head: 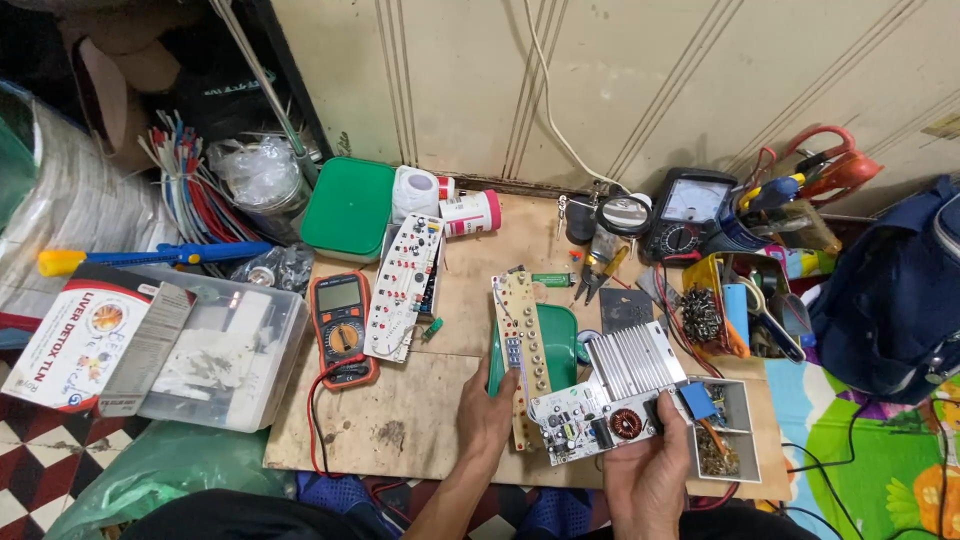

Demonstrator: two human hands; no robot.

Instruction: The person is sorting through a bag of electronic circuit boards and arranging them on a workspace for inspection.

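an orange digital multimeter (342, 328) lies near the left of the wooden board (400, 410). just right of the multimeter lies a long white circuit panel (405, 285) with coloured buttons. behind the multimeter stands a green-lidded box (349, 208), and farther right of that a white jar with a red band (470, 213) on its side. left of the multimeter sits a clear plastic tub (215, 355). well to the right of the multimeter rest an analog meter (688, 212) and a dark blue bag (890, 290).
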